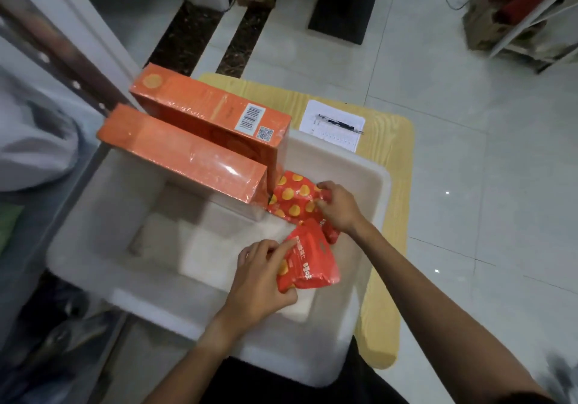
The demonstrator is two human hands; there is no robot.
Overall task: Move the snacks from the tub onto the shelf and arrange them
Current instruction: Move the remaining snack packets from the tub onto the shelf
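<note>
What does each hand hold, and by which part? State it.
The left hand pinches the near red snack packet by its left edge. The right hand grips the dotted red packet at its right end.

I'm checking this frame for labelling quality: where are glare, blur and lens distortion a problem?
Head view: glare streaks the shrink-wrap on the near orange box; the left edge and bottom-right corner are smeared with motion blur; wide-angle bending curves the white tub rim and floor lines; lighting is dim overall; the left hand and right hand on the red snack packets stay fairly sharp.

Bare forearms, dark trousers (281, 385)
</note>
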